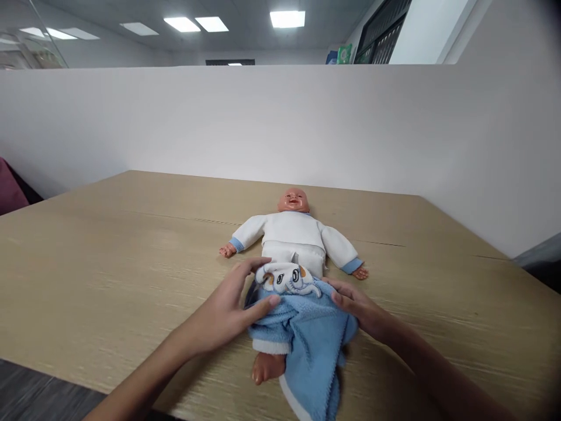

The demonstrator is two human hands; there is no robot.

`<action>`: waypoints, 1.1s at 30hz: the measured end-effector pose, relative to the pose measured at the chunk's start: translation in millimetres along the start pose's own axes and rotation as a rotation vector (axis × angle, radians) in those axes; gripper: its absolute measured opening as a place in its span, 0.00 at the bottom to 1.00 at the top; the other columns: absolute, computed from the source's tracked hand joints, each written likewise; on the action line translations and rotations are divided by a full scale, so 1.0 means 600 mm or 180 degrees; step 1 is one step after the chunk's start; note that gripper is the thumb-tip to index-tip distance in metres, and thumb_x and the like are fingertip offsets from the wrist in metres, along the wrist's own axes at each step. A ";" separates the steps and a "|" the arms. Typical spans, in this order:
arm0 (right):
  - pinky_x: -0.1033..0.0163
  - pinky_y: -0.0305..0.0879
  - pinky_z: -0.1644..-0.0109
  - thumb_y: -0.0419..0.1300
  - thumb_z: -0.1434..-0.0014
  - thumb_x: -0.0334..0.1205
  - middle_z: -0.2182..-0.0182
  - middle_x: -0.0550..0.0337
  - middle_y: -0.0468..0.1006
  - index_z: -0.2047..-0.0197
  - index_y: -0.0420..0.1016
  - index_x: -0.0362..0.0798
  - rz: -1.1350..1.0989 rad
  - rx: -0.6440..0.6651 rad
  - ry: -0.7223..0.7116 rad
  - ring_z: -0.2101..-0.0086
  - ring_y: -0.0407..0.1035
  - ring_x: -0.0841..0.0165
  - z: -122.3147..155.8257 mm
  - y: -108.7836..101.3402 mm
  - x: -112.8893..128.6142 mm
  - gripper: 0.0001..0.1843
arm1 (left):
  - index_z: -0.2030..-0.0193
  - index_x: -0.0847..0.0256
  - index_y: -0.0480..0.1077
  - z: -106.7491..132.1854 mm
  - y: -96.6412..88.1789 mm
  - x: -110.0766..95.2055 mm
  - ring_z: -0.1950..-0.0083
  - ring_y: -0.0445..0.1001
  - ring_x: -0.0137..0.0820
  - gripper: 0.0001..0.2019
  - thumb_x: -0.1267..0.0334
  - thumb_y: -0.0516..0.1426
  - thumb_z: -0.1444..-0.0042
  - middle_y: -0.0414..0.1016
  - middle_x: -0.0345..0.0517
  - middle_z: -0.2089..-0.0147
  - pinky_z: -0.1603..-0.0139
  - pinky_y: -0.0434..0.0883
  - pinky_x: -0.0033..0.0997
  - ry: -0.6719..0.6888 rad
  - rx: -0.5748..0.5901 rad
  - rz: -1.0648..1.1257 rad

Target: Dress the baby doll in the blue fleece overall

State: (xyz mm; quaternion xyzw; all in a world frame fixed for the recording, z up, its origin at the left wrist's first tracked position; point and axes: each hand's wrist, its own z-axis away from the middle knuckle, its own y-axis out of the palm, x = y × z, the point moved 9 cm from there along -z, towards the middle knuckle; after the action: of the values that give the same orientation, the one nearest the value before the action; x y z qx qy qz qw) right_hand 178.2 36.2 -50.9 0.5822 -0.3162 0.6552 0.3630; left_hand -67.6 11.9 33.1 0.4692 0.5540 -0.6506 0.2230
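Note:
A baby doll (293, 228) in a white top with blue cuffs lies on its back, arms spread and head away from me. Blue fleece pants (307, 333) with white hems and an embroidered animal-face patch (287, 279) cover its lower body. One bare foot (267, 367) sticks out of the left pant leg; the other leg hangs flat, with no foot showing. My left hand (232, 304) grips the pants' left side, thumb on the fleece and fingers near the waistband. My right hand (357, 304) pinches the right side of the waist, its fingertips partly hidden by the fabric.
The doll lies on a wide wooden table (109, 251) with visible seams. A white partition (219, 123) rises behind its far edge. Dark flooring (39, 389) shows at the lower left, and a maroon object (11, 190) stands at the left edge.

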 end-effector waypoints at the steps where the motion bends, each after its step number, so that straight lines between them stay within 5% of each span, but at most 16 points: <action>1: 0.40 0.69 0.30 0.66 0.36 0.71 0.38 0.46 0.81 0.34 0.79 0.51 -0.0082 0.0057 0.0038 0.37 0.74 0.46 0.000 0.005 -0.003 0.39 | 0.27 0.52 0.63 -0.022 -0.003 -0.017 0.30 0.69 0.49 0.35 0.38 0.62 0.34 0.70 0.54 0.28 0.28 0.66 0.50 0.0069 0.0034 -0.0214; 3: 0.41 0.68 0.30 0.68 0.38 0.71 0.38 0.46 0.81 0.34 0.78 0.51 -0.0165 -0.0043 0.0096 0.37 0.74 0.46 -0.001 0.003 -0.013 0.40 | 0.33 0.55 0.71 -0.068 0.008 -0.045 0.44 0.77 0.46 0.34 0.35 0.63 0.37 0.78 0.53 0.40 0.44 0.73 0.44 0.0120 0.0471 -0.0598; 6: 0.42 0.72 0.34 0.71 0.41 0.70 0.37 0.46 0.79 0.30 0.74 0.52 -0.0286 -0.0372 0.0035 0.38 0.74 0.45 -0.003 -0.015 -0.027 0.45 | 0.41 0.55 0.78 -0.124 0.040 -0.078 0.57 0.77 0.38 0.31 0.36 0.68 0.42 0.82 0.46 0.54 0.59 0.70 0.34 0.0295 0.1400 -0.0752; 11: 0.51 0.73 0.41 0.72 0.39 0.62 0.42 0.48 0.81 0.29 0.72 0.52 -0.0522 0.0157 -0.0335 0.46 0.78 0.53 0.000 0.006 -0.004 0.41 | 0.48 0.59 0.78 -0.164 0.092 -0.116 0.54 0.77 0.33 0.25 0.53 0.76 0.48 0.80 0.44 0.53 0.53 0.71 0.29 0.0704 0.2321 0.0451; 15: 0.64 0.72 0.56 0.74 0.41 0.61 0.56 0.53 0.84 0.41 0.82 0.46 -0.0570 0.0322 -0.0353 0.59 0.78 0.63 0.014 0.026 0.025 0.34 | 0.47 0.60 0.74 -0.173 0.113 -0.114 0.53 0.76 0.32 0.20 0.57 0.72 0.41 0.77 0.47 0.51 0.50 0.73 0.30 0.0882 0.2398 0.1106; 18: 0.68 0.70 0.61 0.76 0.41 0.57 0.63 0.58 0.81 0.42 0.81 0.49 -0.0933 -0.0034 -0.0437 0.64 0.75 0.67 0.019 0.019 0.040 0.30 | 0.45 0.57 0.73 -0.178 0.116 -0.097 0.46 0.76 0.35 0.24 0.55 0.73 0.43 0.76 0.47 0.47 0.45 0.73 0.32 0.0792 0.2307 0.0985; 23: 0.70 0.70 0.64 0.74 0.37 0.55 0.61 0.59 0.79 0.39 0.78 0.53 -0.1328 -0.0707 -0.0285 0.66 0.71 0.70 0.024 -0.011 0.039 0.28 | 0.50 0.59 0.78 -0.154 0.141 -0.057 0.46 0.81 0.43 0.24 0.46 0.73 0.47 0.83 0.46 0.50 0.42 0.77 0.37 0.0240 0.3102 0.0416; 27: 0.62 0.74 0.51 0.73 0.37 0.60 0.57 0.57 0.80 0.40 0.79 0.51 -0.0462 -0.0007 -0.0058 0.59 0.74 0.64 0.028 0.001 0.048 0.30 | 0.52 0.61 0.80 -0.154 0.138 -0.058 0.48 0.82 0.41 0.20 0.45 0.67 0.38 0.85 0.47 0.51 0.42 0.78 0.38 0.0469 0.3007 0.0705; 30: 0.63 0.72 0.58 0.77 0.45 0.63 0.63 0.58 0.78 0.53 0.83 0.45 0.0092 0.0584 0.0346 0.63 0.73 0.64 0.044 0.014 0.029 0.30 | 0.48 0.61 0.79 -0.158 0.132 -0.064 0.45 0.81 0.40 0.19 0.47 0.62 0.32 0.84 0.47 0.48 0.38 0.77 0.37 0.0688 0.2769 0.0918; 33: 0.60 0.73 0.56 0.79 0.49 0.64 0.62 0.57 0.80 0.56 0.83 0.47 0.0018 -0.0004 0.0380 0.60 0.75 0.61 0.047 -0.014 0.021 0.31 | 0.49 0.61 0.79 -0.148 0.143 -0.068 0.46 0.81 0.38 0.19 0.46 0.62 0.32 0.84 0.45 0.50 0.38 0.77 0.36 0.0709 0.2986 0.0850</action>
State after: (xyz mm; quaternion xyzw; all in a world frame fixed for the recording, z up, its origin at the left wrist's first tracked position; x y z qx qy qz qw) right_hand 199.9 18.3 -35.0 0.5409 -0.2960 0.6896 0.3796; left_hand 53.1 60.7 29.3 0.6523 0.1574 -0.7414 0.0089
